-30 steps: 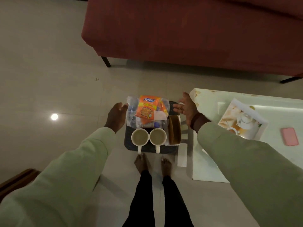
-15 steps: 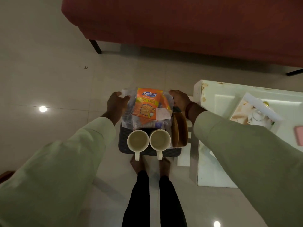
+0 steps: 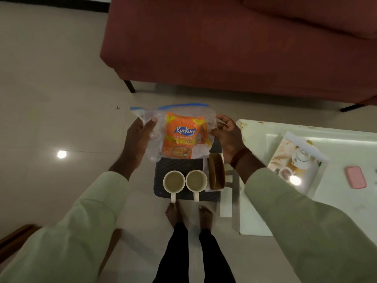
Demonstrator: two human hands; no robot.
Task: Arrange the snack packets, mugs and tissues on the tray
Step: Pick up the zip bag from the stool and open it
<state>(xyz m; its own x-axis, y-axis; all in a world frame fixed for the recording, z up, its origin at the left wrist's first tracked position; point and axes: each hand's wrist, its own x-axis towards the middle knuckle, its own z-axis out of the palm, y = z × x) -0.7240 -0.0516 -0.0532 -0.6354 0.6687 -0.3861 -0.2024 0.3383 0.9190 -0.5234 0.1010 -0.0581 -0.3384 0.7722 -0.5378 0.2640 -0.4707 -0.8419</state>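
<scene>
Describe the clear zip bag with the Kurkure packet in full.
The clear zip bag is crinkled transparent plastic with a blue zip strip along its far edge. Inside sits an orange Kurkure packet, label up. The left hand and right hand grip its two sides, holding it above the far end of the dark tray.

We find the tray [image 3: 179, 165] crowded along its near edge: two mugs [image 3: 174, 181] touching side by side, brown coasters [image 3: 217, 174] on edge just right of them. The bag [image 3: 175, 131], held at both sides, covers the far half. Bare tray shows only between bag and mugs. The table [image 3: 257, 201] blocks the right, the sofa [image 3: 224, 48] stands beyond; the floor [image 3: 61, 99] to the left lies open.
</scene>
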